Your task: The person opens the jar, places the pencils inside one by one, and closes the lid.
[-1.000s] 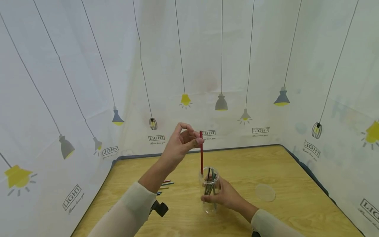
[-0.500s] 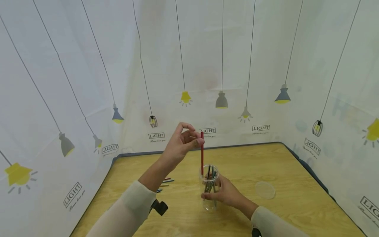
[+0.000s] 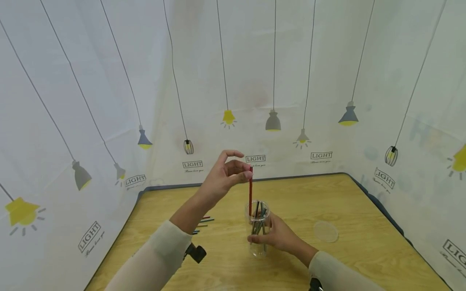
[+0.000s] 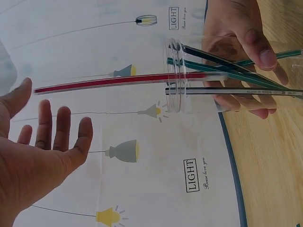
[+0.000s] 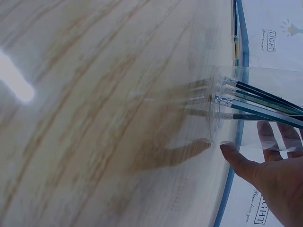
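Note:
A red pencil (image 3: 251,194) stands upright, its lower end inside the mouth of a clear plastic jar (image 3: 258,251). My left hand (image 3: 226,178) is at the pencil's upper end; in the left wrist view its thumb and fingers (image 4: 62,127) are spread apart around that end. My right hand (image 3: 278,234) grips the jar low on its side, thumb in front and fingers seen through the wall. Several dark and green pencils (image 4: 241,71) lean inside the jar. In the right wrist view their metal-banded ends (image 5: 225,100) rest at the jar's bottom.
Several loose pencils (image 3: 204,225) lie on the wooden table (image 3: 218,268) to the left, partly behind my left forearm. A round clear lid (image 3: 325,231) lies flat right of the jar. A lamp-printed curtain (image 3: 255,81) encloses the table's back and sides.
The red pencil has slid slightly down into the jar, and my left fingers have loosened from it. My right hand keeps its grip on the jar.

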`<state>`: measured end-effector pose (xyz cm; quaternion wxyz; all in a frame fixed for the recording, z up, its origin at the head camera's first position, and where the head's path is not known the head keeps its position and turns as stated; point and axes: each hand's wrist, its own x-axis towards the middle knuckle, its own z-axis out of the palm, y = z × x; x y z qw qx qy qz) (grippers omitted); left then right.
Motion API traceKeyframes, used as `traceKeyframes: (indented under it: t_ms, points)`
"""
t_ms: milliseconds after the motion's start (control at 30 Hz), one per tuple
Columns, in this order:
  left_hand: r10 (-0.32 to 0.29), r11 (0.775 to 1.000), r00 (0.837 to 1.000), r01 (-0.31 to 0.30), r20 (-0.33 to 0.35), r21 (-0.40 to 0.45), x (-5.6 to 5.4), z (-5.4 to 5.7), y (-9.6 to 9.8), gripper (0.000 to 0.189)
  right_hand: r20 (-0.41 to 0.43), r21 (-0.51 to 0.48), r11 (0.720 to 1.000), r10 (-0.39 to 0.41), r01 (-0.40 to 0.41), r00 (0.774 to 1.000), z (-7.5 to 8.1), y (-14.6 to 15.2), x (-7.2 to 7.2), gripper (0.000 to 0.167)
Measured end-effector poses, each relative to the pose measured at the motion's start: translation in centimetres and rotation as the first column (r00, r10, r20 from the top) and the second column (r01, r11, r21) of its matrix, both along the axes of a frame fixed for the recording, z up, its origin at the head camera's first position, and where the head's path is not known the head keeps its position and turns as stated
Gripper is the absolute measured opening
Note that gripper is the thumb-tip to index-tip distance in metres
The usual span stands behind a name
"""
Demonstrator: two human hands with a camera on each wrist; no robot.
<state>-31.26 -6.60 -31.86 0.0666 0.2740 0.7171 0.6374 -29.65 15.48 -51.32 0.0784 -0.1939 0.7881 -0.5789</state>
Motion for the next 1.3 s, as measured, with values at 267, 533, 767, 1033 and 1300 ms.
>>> traceKeyframes:
  t_ms: [267,533,767,1033,1300]
  points:
    - [0.022,0.998,0.998,-0.024,-0.05,-0.057,0.1,0.3,-0.9,0.074,-0.01,0.007,1.0,0.001,-0.001,1.0,-0.2,0.0,0.0,0.076]
    - [0.054,0.996,0.998,-0.056,-0.028,-0.066,-0.3,-0.5,-2.6,0.067,-0.011,0.029,0.999,-0.023,0.023,1.0,-0.2,-0.1,0.0,0.078]
    - [0.105,0.986,0.994,-0.107,-0.027,-0.129,-1.0,-1.9,-4.8,0.064,-0.002,0.025,0.999,-0.021,0.022,1.0,-0.2,-0.1,0.0,0.078]
    - [0.198,0.938,0.98,-0.198,-0.028,-0.283,-2.7,-3.8,-7.6,0.061,0.004,0.021,0.999,-0.03,0.03,1.0,-0.4,0.0,0.0,0.072]
    - [0.223,0.908,0.975,-0.204,0.009,-0.366,-3.3,-5.6,-9.9,0.06,0.001,0.032,0.998,-0.046,0.046,0.999,-0.3,0.0,-0.1,0.068]
